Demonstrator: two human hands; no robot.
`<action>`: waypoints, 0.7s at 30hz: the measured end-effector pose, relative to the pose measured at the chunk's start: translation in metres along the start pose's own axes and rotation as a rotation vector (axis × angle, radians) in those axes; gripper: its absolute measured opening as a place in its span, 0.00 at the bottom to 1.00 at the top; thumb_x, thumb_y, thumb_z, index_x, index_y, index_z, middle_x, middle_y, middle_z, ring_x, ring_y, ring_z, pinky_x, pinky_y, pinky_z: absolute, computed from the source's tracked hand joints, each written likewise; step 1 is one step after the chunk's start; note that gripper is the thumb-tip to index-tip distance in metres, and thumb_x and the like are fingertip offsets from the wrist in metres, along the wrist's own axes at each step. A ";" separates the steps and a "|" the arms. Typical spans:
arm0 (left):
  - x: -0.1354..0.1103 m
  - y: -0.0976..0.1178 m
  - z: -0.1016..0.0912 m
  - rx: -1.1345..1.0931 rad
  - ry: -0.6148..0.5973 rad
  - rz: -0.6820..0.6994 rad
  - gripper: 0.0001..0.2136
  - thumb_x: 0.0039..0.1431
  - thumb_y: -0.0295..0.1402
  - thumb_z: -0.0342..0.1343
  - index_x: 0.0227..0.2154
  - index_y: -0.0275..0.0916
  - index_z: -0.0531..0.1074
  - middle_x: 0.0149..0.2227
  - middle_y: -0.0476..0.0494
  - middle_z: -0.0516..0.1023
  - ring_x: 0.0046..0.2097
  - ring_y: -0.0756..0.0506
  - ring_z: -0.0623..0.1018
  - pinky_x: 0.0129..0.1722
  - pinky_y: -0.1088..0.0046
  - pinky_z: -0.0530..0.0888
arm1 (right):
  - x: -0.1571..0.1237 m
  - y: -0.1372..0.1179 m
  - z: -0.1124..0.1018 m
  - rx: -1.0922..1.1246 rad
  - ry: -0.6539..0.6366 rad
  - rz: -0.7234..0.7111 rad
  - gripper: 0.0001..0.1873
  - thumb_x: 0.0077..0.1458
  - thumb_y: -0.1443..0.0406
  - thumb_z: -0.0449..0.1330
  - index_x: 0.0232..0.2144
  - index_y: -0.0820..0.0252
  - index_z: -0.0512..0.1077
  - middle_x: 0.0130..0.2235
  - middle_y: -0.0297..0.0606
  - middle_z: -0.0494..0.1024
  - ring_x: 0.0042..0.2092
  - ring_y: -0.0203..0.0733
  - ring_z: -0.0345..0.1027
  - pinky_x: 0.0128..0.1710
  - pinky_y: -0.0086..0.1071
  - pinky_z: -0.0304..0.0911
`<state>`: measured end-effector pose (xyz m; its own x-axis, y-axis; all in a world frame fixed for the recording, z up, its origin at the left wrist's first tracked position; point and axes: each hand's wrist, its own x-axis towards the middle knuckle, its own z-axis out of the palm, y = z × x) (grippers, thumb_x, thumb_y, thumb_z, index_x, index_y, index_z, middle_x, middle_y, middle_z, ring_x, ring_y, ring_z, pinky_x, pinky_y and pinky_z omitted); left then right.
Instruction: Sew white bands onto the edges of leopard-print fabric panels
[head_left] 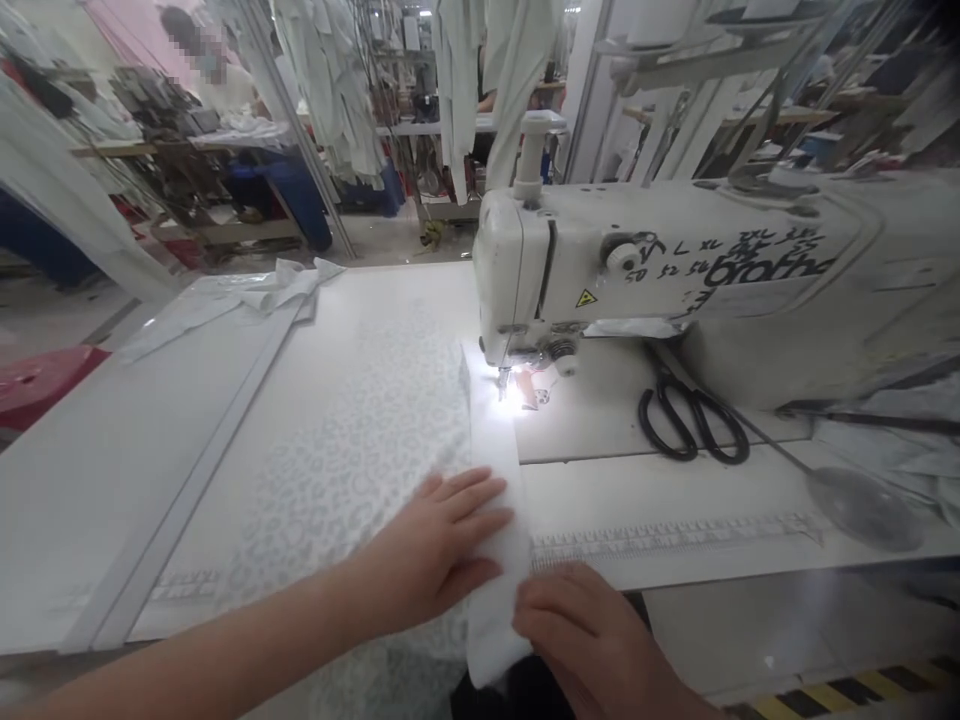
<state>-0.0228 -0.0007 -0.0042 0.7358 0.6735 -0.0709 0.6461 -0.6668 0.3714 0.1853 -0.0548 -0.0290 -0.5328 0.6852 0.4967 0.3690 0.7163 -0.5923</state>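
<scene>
Fabric (352, 440) — pale, with a faint leopard-like print — lies flat across the white sewing table (112, 480), its right edge folded into a plain white strip (491, 470) that runs from the table's near edge up to the needle area. The left hand (435, 555) rests flat on this cloth, fingers spread and pointing right, pressing the printed part and the strip's edge down; it grasps nothing. The right hand (592, 630) sits at the near end of the strip where it hangs over the table edge, fingers curled and touching the cloth, though whether they pinch it cannot be told from this angle.

At the far end of the strip the presser foot (504, 382) of the sewing machine (675, 270) stands in a bright spot of lamp light, the cloth's edge right at it. Black scissors (690, 415) lie on the machine bed to the right, well apart from both hands. A printed ruler strip (675, 535) runs along the table front just beside the right hand. A loose white cloth piece (277, 285) lies at the table's far left corner. Beyond — hanging pale garments (480, 80) and another person (210, 70) at a distant bench.
</scene>
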 end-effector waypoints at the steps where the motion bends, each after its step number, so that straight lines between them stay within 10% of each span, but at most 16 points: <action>1: 0.004 -0.005 -0.001 0.005 0.002 -0.004 0.20 0.60 0.38 0.47 0.56 0.45 0.59 0.61 0.42 0.57 0.61 0.35 0.57 0.54 0.45 0.61 | 0.005 0.003 -0.001 0.006 -0.001 0.016 0.11 0.58 0.74 0.48 0.33 0.62 0.70 0.32 0.41 0.74 0.35 0.39 0.66 0.35 0.32 0.66; 21: 0.084 -0.087 -0.039 0.090 0.154 0.041 0.19 0.59 0.39 0.49 0.51 0.38 0.60 0.54 0.37 0.65 0.55 0.40 0.65 0.53 0.58 0.63 | 0.098 0.088 -0.017 -0.126 -0.030 0.176 0.11 0.53 0.76 0.52 0.28 0.61 0.72 0.29 0.36 0.74 0.32 0.40 0.66 0.31 0.32 0.62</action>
<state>-0.0252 0.1267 -0.0061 0.7268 0.6812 0.0882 0.6365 -0.7161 0.2864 0.1786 0.0770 -0.0216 -0.4734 0.7980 0.3729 0.5495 0.5984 -0.5830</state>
